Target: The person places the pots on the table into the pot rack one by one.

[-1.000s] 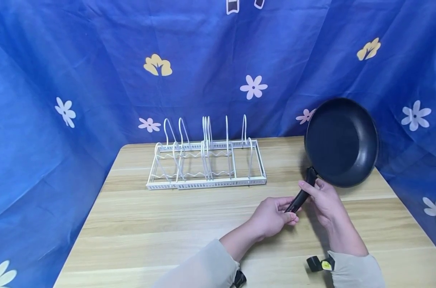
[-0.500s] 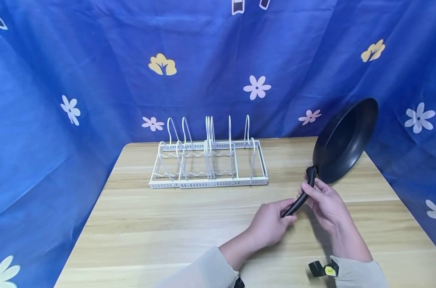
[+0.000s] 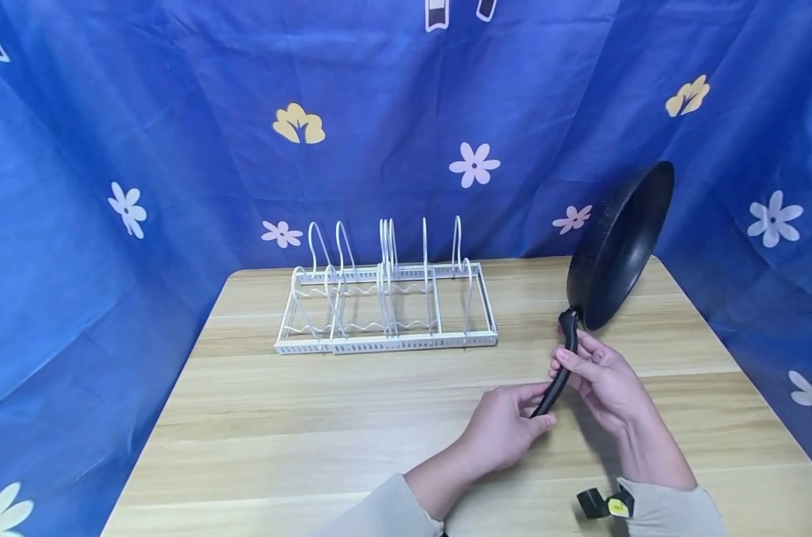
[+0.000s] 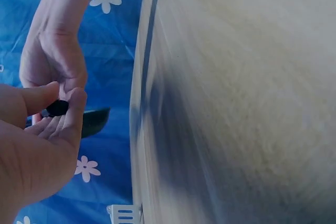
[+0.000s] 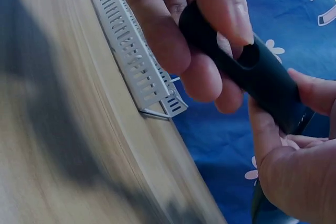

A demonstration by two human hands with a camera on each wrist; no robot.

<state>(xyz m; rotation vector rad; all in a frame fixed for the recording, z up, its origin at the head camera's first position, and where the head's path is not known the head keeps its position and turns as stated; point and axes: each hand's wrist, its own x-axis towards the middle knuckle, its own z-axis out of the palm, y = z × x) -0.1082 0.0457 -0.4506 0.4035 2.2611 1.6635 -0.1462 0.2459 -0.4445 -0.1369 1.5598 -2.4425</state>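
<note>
A black frying pan [image 3: 623, 246] is held up above the right side of the table, tilted nearly edge-on with its inside facing right. My left hand [image 3: 502, 429] pinches the end of the pan's black handle [image 3: 558, 377], near the hanging hole visible in the right wrist view. Farther up the handle, close to the pan body, my right hand [image 3: 610, 388] grips it between thumb and fingers. From the left wrist view, the handle end [image 4: 56, 108] sits between the left thumb and fingers, and part of the pan [image 4: 95, 121] shows behind.
A white metal rack [image 3: 415, 341] with upright wire loops stands on the wooden table [image 3: 312, 432], left of the pan and toward the back. Blue patterned cloth [image 3: 379, 97] hangs behind the table and along both sides.
The pan has turned about its handle from showing its inside broadly to nearly edge-on, and its body has shifted left and slightly up. Both hands stay on the handle.
</note>
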